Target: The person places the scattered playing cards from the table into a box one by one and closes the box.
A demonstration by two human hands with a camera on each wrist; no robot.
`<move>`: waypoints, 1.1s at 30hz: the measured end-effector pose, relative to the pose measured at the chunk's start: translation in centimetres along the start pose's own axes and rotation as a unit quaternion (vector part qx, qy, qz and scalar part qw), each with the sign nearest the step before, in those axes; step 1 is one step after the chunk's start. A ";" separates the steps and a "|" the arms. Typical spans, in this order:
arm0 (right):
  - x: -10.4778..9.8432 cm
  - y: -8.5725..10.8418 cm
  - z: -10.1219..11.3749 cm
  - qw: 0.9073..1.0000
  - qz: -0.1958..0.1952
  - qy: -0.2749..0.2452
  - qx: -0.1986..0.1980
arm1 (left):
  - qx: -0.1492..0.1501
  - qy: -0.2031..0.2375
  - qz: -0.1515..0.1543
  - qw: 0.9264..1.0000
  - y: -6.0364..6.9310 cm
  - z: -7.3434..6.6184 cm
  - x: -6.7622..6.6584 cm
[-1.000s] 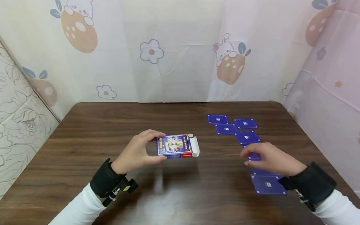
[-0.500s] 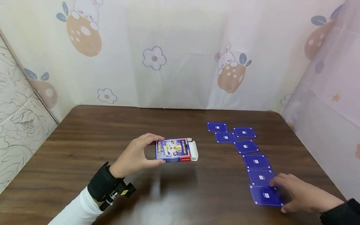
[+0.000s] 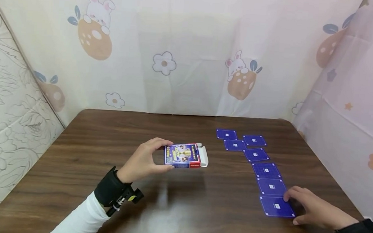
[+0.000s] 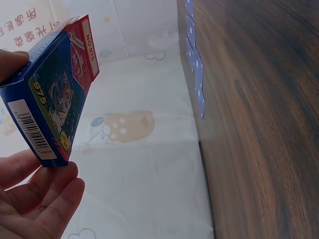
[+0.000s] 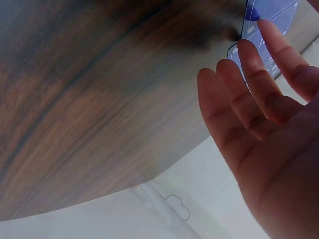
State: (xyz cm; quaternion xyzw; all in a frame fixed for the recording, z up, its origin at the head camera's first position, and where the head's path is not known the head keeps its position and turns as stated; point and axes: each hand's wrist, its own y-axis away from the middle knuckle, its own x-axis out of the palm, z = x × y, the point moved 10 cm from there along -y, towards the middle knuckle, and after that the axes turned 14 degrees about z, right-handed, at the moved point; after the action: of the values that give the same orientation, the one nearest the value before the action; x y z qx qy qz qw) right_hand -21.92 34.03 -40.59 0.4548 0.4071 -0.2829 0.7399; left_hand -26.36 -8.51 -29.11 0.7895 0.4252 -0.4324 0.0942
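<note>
In the head view my left hand (image 3: 146, 160) grips a small playing card box (image 3: 182, 155) by its left end, thumb below and fingers above, raised over the table. The box is blue and red, and its white end flap (image 3: 204, 156) hangs open to the right. The left wrist view shows a barcode on the box (image 4: 56, 97) between the thumb and fingers. My right hand (image 3: 318, 208) is low at the right edge of the nearest blue card (image 3: 274, 208). Its index fingertip touches that card's upper right corner, while its fingers (image 5: 251, 64) look loosely bent in the right wrist view.
Several more blue cards lie face down up the right side, among them a card (image 3: 270, 186) just beyond the nearest one and a pair (image 3: 226, 134) at the back. The brown wooden table (image 3: 114, 133) meets patterned cloth walls (image 3: 193, 59) behind and right.
My right hand has moved from above the middle of the card row to the nearest card's right edge, uncovering the cards beneath. The left hand keeps holding the box; the head view has tilted slightly.
</note>
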 end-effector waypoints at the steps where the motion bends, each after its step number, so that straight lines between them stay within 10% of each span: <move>1: 0.1 0.0 0.0 1.000 0.000 0.000 -0.001 | 0.000 0.001 0.001 1.000 0.0 0.1 0.1; 21: -0.4 0.5 1.8 0.997 -0.022 0.028 -0.066 | -0.005 0.007 -0.003 1.000 0.7 0.1 -0.1; 33: 0.1 0.0 2.0 0.999 -0.011 0.028 -0.035 | -0.009 0.002 0.004 1.000 1.1 0.3 -0.1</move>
State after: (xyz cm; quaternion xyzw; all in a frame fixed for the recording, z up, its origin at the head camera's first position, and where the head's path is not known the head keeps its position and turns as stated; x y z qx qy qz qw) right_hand -21.17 32.22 -40.11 0.4321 0.4418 -0.2640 0.7406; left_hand -25.69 -9.38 -29.47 0.7910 0.4260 -0.4271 0.1022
